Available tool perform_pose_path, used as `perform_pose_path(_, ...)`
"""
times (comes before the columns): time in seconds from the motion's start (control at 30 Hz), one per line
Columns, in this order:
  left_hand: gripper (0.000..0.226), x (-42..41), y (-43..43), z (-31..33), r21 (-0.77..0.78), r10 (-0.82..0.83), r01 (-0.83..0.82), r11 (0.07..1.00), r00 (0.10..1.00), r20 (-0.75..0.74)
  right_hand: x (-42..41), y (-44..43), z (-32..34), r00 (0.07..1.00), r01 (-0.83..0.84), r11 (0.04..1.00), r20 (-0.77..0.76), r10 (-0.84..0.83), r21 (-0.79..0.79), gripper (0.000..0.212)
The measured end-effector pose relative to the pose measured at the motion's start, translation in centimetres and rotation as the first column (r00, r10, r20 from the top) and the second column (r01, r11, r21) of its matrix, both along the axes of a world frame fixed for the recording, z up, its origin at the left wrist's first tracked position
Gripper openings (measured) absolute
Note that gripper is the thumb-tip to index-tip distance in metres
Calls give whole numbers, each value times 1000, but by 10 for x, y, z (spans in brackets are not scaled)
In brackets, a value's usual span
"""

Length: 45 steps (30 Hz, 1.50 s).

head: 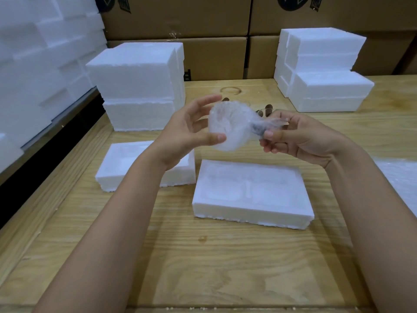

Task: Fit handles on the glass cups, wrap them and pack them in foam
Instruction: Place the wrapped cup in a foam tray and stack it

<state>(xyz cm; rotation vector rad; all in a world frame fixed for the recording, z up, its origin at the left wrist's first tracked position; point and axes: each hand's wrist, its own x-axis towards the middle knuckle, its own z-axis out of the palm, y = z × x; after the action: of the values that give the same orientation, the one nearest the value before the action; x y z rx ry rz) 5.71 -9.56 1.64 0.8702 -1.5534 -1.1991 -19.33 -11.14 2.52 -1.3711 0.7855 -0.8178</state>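
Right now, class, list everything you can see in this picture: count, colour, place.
bubble-wrapped cup: one, clear-white, held above the table
foam tray: one, white, two recesses, table centre
second foam tray: one, white, left, partly behind the forearm
left foam stack: one, white, behind left
right foam stack: one, white, back right
foam pile: white, far left
bubble wrap sheet: one, clear, right edge
cardboard boxes: several, brown, at back
wooden table: one, tan
left hand: holds the wrapped body
right hand: pinches the twisted wrap end
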Motion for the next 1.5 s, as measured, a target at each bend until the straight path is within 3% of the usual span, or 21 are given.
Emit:
perform_pose_path(0.1,79,-1,1,0,-9,-53,54,998,996,65,-1,0,-1,1000,-16,1000,13,16,-13,24)
perform_pose_path(0.2,73,-3,3,0,-9,-73,76,997,982,175,-2,-1,-1,999,-19,999,27,20,-49,25)
perform_pose_path(0.47,72,-2,5,3,30,-64,59,998,974,218,-4,-1,1,999,-39,995,-20,37,-95,21)
perform_pose_path(0.57,56,0,6,8,54,-111,102,993,971,212,-6,-1,4,994,-61,995,-94,53,-84,18)
perform_pose_path(0.7,31,3,10,14,99,-158,132,986,929,334,-6,3,7,976,-111,992,-196,96,-66,9)
perform_pose_path(0.8,22,6,12,17,179,-227,167,970,888,400,-8,6,9,943,-181,983,-290,165,-28,17)
perform_pose_path(0.9,30,7,13,21,211,-291,213,954,822,490,-8,10,14,880,-258,966,-408,242,17,26)
perform_pose_path(1.07,73,4,15,24,244,-318,207,947,698,641,-3,15,16,754,-374,916,-527,393,147,33)
perform_pose_path(1.13,69,3,16,26,222,-311,218,950,665,679,-1,16,15,731,-386,904,-538,420,183,35)
perform_pose_path(1.33,60,2,17,27,189,-273,199,962,639,719,-1,16,15,753,-396,907,-515,409,142,31)
perform_pose_path(1.5,40,3,15,23,151,-190,120,981,720,667,2,11,8,859,-257,966,-460,225,-9,9)
